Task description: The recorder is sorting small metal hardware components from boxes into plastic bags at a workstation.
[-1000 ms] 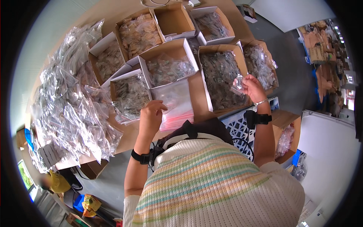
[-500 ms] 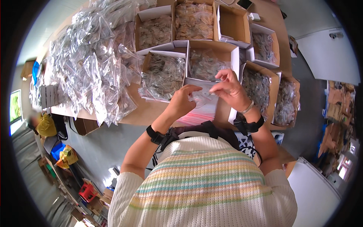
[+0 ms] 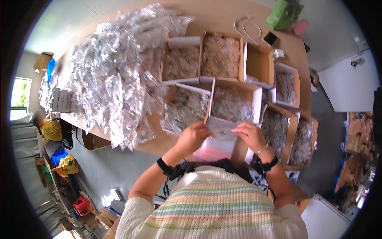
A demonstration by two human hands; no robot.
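Between my hands a clear plastic bag (image 3: 223,126) is spread flat, with a small dark bit showing in it that I cannot make out. The fingers of my left hand (image 3: 193,138) are closed on its left edge. My right hand (image 3: 251,136) pinches the opposite edge. Just below lies a stack of clear bags with red strips (image 3: 215,152), close to the table's front edge. Right beyond my hands stands a white-walled box (image 3: 258,101) of small bagged parts. A second box (image 3: 166,104) of bagged metal parts is beside my left hand.
A big heap of filled clear bags (image 3: 115,75) covers the table's left. More boxes stand behind and at right, among them a bare brown one (image 3: 258,63) and a box of orange-brown packets (image 3: 222,55). A white cable (image 3: 250,30), phone (image 3: 270,38) and green bag (image 3: 281,15) lie at the back.
The view has tilted up, showing more of the table's back. My right hand has come down from above the bag to its right edge, and the bag now lies flatter between both hands.
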